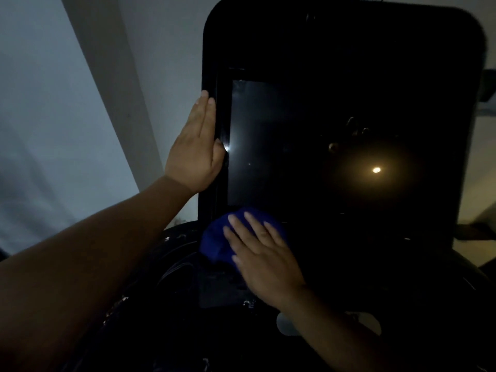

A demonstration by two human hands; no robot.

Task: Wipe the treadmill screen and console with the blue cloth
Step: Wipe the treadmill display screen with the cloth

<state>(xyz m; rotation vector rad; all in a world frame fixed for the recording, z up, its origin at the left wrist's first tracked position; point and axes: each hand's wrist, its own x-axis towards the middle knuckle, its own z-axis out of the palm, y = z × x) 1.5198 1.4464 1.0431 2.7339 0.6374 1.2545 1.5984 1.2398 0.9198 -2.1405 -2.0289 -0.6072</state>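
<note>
The treadmill's dark screen (pixel 295 146) fills the middle of the view, set in a black console housing (pixel 349 44). It reflects a small round light at its right. My left hand (pixel 197 146) lies flat with straight fingers against the housing's left edge beside the screen. My right hand (pixel 264 257) presses the bunched blue cloth (pixel 214 242) with spread, straight fingers on the console just below the screen's lower left corner. The cloth sticks out to the left of and above my fingers.
A pale wall (pixel 53 116) with a slanted lighter beam (pixel 107 76) stands to the left. Below the screen the dim console deck (pixel 188 291) carries cables and specks. The room is very dark, and details at the right edge are hard to tell.
</note>
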